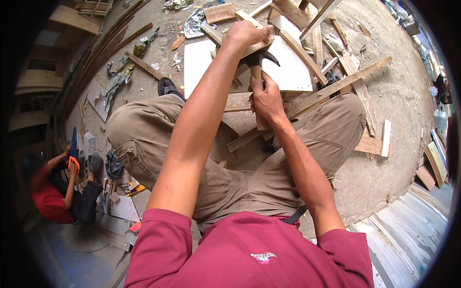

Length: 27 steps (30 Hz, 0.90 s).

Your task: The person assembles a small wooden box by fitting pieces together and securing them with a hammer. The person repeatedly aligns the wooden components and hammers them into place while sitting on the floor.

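Observation:
My right hand (pixel 269 99) is wrapped round the wooden handle of a claw hammer (pixel 258 77). The hammer's dark head is up, close to the edge of a small piece of wood (pixel 260 46). Above it, my left hand (pixel 244 34) is closed on that piece, its fingers partly hidden from me. Beneath both hands lies a white panel (pixel 294 79), with wooden strips resting across and around it. One long strip (pixel 307 60) slants over the panel's right side.
A longer batten (pixel 350 80) leans by my right knee. Scrap wood and crumpled plastic (pixel 194 23) litter the ground ahead. At the far left another person in red (pixel 52 204) holds a saw with an orange handle (pixel 74 162). Metal sheets (pixel 403 235) lie at lower right.

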### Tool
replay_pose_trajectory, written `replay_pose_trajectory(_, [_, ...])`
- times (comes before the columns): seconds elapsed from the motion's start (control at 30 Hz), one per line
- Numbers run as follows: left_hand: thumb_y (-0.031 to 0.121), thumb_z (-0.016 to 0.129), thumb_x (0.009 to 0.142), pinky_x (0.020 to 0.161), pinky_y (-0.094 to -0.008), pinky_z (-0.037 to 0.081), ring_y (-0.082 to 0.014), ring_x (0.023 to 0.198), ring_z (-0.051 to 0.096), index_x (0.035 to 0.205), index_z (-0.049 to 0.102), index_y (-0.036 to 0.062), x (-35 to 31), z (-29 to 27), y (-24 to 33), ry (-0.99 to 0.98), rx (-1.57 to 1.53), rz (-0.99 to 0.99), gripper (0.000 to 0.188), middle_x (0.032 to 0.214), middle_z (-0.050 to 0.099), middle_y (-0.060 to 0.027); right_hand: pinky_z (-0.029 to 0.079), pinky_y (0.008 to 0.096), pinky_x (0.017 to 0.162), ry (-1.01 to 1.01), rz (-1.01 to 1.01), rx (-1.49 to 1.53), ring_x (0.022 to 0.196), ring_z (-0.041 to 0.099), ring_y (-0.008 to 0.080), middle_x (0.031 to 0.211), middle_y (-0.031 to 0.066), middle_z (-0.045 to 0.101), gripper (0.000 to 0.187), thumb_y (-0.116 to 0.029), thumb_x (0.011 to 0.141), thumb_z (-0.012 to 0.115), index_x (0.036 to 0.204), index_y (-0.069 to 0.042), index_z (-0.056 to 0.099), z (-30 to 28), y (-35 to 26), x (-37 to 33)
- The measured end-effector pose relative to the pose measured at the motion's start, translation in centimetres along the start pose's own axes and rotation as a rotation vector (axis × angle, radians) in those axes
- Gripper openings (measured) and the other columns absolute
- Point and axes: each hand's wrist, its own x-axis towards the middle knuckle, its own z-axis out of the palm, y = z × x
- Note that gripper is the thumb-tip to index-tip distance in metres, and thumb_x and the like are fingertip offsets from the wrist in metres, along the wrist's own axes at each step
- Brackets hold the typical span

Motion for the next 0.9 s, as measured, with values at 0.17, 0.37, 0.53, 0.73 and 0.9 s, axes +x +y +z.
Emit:
replay_pose_trajectory(0.17, [0.075,0.055,0.086,0.101,-0.0430,0.052,-0.0312,0.113,0.069,0.097,0.084,0.0254,-0.5,-0.1,0.6,-0.028,-0.005,0.019,0.058,0.120,0.072,-0.0177,0.046,0.0300,0.043,0.102,-0.121,-0.239,0.053,0.059,0.0131,0.073,0.0056,0.058,0.029,-0.024,0.103,0.058,0.113,0.003,0.059,0.4,1.0,-0.5])
replay_pose_trajectory(0.37, [0.073,0.055,0.087,0.099,-0.0414,0.052,-0.0322,0.113,0.069,0.098,0.084,0.0249,0.2,0.3,-0.2,0.062,-0.012,-0.007,0.057,0.119,0.072,-0.0182,0.052,0.0398,0.057,0.031,0.020,-0.055,0.065,0.067,0.0270,0.083,0.0184,0.066,0.036,-0.024,0.100,0.057,0.122,0.004,0.060,-0.6,0.1,0.1])
replay_pose_trajectory(0.53, [0.074,0.058,0.087,0.101,-0.0464,0.052,-0.0298,0.120,0.066,0.114,0.078,0.0138,-0.2,0.0,-0.2,0.011,-0.042,-0.044,0.069,0.125,0.070,-0.0166,0.055,0.0459,0.077,-0.177,0.352,-0.084,0.083,0.071,0.0366,0.086,0.0231,0.070,0.037,-0.026,0.099,0.056,0.120,0.004,0.061,-1.0,-1.9,-1.0])
replay_pose_trajectory(0.73, [0.081,0.062,0.080,0.094,-0.0456,0.056,-0.0294,0.112,0.070,0.097,0.082,0.0106,-0.3,-0.2,0.0,-0.015,-0.090,0.011,0.075,0.115,0.073,-0.0189,0.048,0.0320,0.043,0.000,-0.027,-0.107,0.051,0.058,0.0151,0.070,0.0069,0.059,0.030,-0.026,0.102,0.058,0.113,0.003,0.060,-1.0,-0.1,0.1])
replay_pose_trajectory(0.9, [0.086,0.074,0.058,0.089,-0.0419,0.056,-0.0326,0.105,0.071,0.107,0.081,0.0145,-1.2,-1.4,-0.1,-0.260,0.147,0.202,0.087,0.109,0.074,-0.0191,0.054,0.0377,0.059,0.030,-0.222,-0.382,0.066,0.071,0.0249,0.083,0.0233,0.071,0.038,-0.027,0.101,0.060,0.123,0.005,0.063,-2.5,0.7,-1.8])
